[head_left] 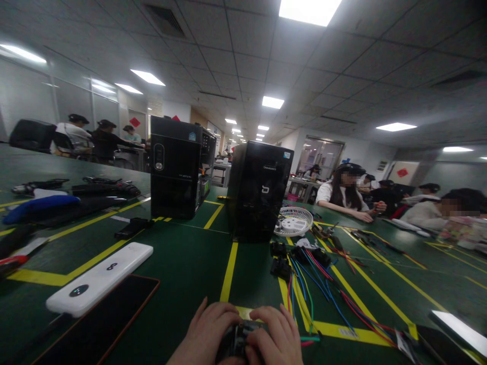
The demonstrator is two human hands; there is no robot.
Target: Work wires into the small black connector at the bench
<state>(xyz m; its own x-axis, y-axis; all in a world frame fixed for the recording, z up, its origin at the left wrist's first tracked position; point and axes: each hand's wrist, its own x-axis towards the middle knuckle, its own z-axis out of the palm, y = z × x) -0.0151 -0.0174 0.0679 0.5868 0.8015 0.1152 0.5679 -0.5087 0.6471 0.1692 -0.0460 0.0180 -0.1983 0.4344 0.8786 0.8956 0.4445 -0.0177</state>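
Note:
Both of my hands are at the bottom centre, closed around a small dark part (239,338) with a glossy black surface. My left hand (209,332) grips it from the left, thumb hidden. My right hand (277,334) has its fingers bent over the top and right side. Most of the part is covered, so its exact kind is unclear. Short green and pink wire ends (310,338) show just right of my right hand. Beyond it, black connector-like blocks (280,266) lie with a spread of blue, red, yellow and green wires (327,284).
Two black computer towers (175,167) (261,192) stand ahead. A white fan grille (293,222) lies beside the right one. At left are a white power bank (102,276), a dark phone (102,322) and a blue-handled tool (40,208). A person (346,195) sits across the green table.

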